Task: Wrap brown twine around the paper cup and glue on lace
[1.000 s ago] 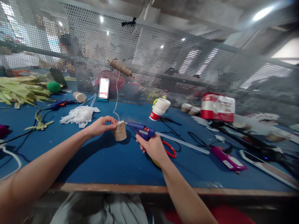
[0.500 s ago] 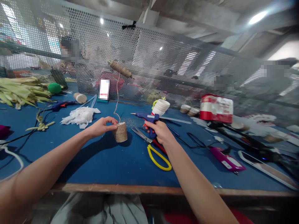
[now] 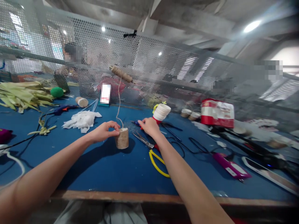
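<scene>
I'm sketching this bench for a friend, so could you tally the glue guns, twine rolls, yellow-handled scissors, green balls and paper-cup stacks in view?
Glue guns: 2
Twine roll: 1
Scissors: 1
Green ball: 1
Cup stack: 1
Total: 6

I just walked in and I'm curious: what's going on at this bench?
Someone is working with both bare hands. The fingers of the left hand hold a small tan cup near its top, where a strand of twine runs up to a spool. The right hand is over a blue glue gun, mostly hiding it, so its grip is unclear. Open scissors lie close by.
</scene>
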A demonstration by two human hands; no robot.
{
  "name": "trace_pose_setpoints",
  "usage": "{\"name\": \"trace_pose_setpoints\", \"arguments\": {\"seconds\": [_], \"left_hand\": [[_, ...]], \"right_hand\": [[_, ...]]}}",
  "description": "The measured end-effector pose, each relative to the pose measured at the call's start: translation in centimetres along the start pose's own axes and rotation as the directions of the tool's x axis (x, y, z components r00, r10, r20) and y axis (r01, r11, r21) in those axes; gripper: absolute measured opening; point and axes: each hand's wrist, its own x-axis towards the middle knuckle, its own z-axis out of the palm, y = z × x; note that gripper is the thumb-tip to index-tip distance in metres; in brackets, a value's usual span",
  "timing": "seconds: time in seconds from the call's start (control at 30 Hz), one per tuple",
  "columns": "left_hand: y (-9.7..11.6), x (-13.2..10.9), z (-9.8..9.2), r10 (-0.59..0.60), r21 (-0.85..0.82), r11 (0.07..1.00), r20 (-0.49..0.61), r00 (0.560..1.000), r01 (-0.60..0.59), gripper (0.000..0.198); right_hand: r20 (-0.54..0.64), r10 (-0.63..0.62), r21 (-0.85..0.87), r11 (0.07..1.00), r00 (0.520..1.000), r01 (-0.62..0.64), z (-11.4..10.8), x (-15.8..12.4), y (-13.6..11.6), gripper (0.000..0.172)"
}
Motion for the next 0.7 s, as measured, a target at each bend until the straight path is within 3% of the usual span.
{"name": "trace_pose_setpoints", "arguments": {"seconds": [0.07,0.13,0.2,0.27,0.33,0.47,0.7], "left_hand": [[0.1,0.0,0.1,0.015,0.019,1.0,0.017,1.0,-0.016,0.014],[0.1,0.0,0.1,0.033,0.038,0.999,0.032,0.999,-0.034,0.015],[0.1,0.0,0.1,0.036,0.055,0.998,0.048,0.998,-0.039,0.016],[0.1,-0.1,0.0,0.026,0.066,0.997,0.052,0.998,-0.03,0.016],[0.1,0.0,-0.1,0.011,0.062,0.998,0.045,0.999,-0.014,0.015],[-0.1,0.0,-0.2,-0.035,-0.016,0.999,0.028,0.999,0.035,0.016],[-0.3,-0.1,-0.2,-0.037,-0.105,0.994,0.042,0.998,0.041,0.016]], "right_hand": [[0.108,-0.089,0.035,0.996,0.99,0.086,0.8,-1.0,-1.8,0.029],[0.317,-0.245,0.222,0.958,0.916,0.179,1.9,-1.9,-3.3,0.036],[0.388,-0.323,0.361,0.915,0.863,0.18,2.9,-2.7,-4.3,0.03],[0.378,-0.332,0.46,0.877,0.864,0.136,3.3,-3.1,-4.6,0.023],[0.319,-0.312,0.508,0.853,0.895,0.117,3.1,-3.6,-4.6,0.019],[0.177,-0.297,0.483,0.857,0.938,0.18,1.7,-5.1,-4.1,0.018],[0.093,-0.353,0.436,0.855,0.931,0.281,1.0,-7.6,-3.6,0.016]]}}
